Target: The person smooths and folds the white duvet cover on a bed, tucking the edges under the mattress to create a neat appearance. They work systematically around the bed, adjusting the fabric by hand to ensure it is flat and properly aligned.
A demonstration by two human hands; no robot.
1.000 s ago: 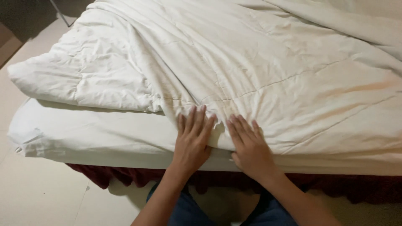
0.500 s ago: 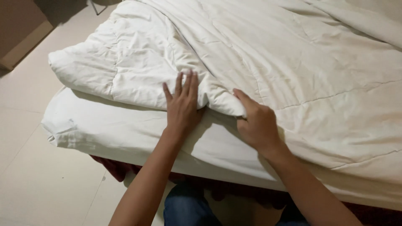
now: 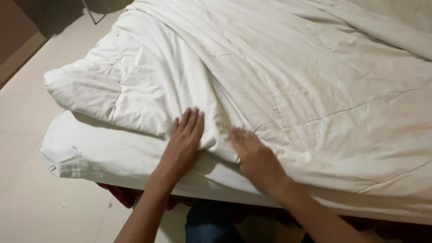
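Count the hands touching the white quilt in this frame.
2. The left hand lies flat on the white quilt near its folded edge; the right hand presses the quilt just beside it. No other hands show.

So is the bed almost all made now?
Partly. The white quilt already covers most of the mattress. The left hand and right hand lie flat on its edge. The near corner is bunched and the cloth wrinkled.

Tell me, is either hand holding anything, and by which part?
Nothing is held. Left hand and right hand lie flat, fingers open, on the white comforter near its edge.
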